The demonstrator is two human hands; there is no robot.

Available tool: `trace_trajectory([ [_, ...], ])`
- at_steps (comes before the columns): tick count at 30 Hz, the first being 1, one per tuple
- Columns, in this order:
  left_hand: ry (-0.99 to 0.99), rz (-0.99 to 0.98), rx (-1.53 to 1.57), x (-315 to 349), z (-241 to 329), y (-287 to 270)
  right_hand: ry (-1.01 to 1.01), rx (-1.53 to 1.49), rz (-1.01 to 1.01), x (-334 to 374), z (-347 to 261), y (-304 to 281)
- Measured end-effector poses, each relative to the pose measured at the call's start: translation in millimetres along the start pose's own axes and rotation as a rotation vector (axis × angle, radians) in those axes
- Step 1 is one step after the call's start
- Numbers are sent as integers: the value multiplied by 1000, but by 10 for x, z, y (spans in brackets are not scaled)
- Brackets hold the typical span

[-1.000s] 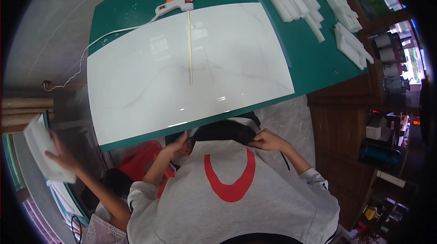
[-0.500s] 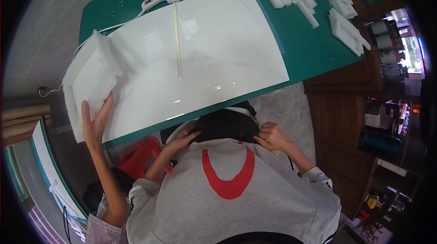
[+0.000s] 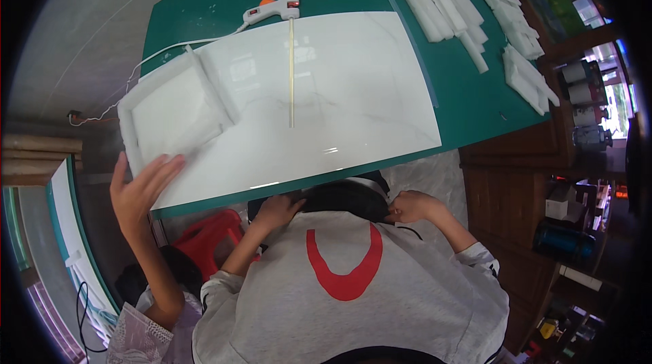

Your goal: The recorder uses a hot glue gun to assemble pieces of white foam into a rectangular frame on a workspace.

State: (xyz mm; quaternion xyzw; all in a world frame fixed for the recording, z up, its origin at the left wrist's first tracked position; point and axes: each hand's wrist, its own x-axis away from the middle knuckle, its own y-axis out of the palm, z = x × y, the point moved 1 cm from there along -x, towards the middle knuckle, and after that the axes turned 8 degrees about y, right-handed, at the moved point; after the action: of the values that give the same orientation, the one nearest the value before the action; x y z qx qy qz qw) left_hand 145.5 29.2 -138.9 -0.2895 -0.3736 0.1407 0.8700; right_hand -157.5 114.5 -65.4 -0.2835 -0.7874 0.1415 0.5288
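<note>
Your right hand is curling at the hem of your gray shirt, its fingers bent in; whether it is pinching cloth you cannot tell from here. Your left hand is resting by the hem, fingers together and slightly bent, its grip unclear. Left of you, a red stool is standing; a co-worker's hand, fingers spread, is reaching the near edge of a foam tray. The tray is lying on the left of the white panel. Beyond, a glue gun is lying on the green table.
</note>
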Motion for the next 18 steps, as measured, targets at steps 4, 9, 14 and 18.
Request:
trace_trajectory([
  [4, 157, 207, 49, 325, 153, -222, -91, 37, -102, 60, -190, -364],
  [9, 610, 491, 523, 957, 695, -1144, -478, -210, 91, 150, -711, -984],
  [14, 115, 1669, 217, 1469, -161, -1745, -676, -581, 592, -185, -1125, -1319],
  [18, -306, 1566, 426, 1771, -1084, -1918, -648, -789, 527, -836, -1456, -1495],
])
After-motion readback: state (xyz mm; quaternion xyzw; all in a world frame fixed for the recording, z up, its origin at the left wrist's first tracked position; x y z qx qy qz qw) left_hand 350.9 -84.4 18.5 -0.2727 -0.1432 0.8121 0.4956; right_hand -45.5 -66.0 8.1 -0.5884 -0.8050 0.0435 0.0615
